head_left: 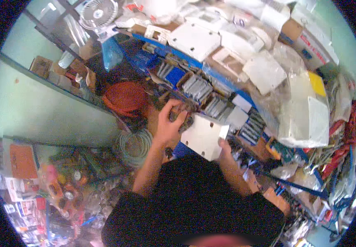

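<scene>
A white square box-like panel (204, 136) with dark holes near its corners is in front of my chest. My right hand (224, 149) grips its right edge, thumb on the top face and the other fingers hidden beneath. Beside the panel's left corner, my left hand (170, 123) is curled with thumb and fingers around a dark, lumpy thing (185, 117), too blurred to name. Just beyond both hands is a blue rack with compartments of grey, flat pieces (197, 87).
More white panels (195, 40) and plastic-wrapped white covers lie on the shelf above the rack. A red coil (127, 99) and a pale coil of cable (135, 147) are to the left. A fan (98, 14) stands at the far left. Clutter covers the lower left.
</scene>
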Demonstrator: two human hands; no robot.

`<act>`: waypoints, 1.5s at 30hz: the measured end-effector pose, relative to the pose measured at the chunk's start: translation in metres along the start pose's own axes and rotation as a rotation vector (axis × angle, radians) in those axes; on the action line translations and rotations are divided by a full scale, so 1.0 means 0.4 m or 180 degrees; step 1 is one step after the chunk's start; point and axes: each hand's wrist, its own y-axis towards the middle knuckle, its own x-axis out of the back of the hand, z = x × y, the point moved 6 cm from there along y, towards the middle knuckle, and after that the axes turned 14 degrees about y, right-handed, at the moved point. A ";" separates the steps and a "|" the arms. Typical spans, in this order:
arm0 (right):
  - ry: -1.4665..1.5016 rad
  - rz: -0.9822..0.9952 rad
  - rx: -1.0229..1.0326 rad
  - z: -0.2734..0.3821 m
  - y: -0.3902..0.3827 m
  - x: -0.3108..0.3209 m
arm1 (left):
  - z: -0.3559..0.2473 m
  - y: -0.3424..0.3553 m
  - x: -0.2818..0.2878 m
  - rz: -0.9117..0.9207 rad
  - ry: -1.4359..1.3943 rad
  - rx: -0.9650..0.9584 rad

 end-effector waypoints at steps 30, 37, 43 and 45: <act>0.2126 0.0742 -0.0329 0.175 0.088 -0.002 | -0.064 -0.165 -0.189 -0.0703 -0.0379 0.0359; 0.0670 0.0047 0.0023 0.167 0.080 0.140 | 0.063 -0.146 -0.303 -0.0491 -0.2032 0.1220; 0.1067 0.0240 0.1149 0.218 0.126 0.107 | -0.038 -0.124 -0.267 -0.0389 -0.0516 0.0566; 0.0547 -0.0040 0.1418 0.213 0.145 0.095 | -0.044 -0.115 -0.268 -0.0427 -0.0222 0.0510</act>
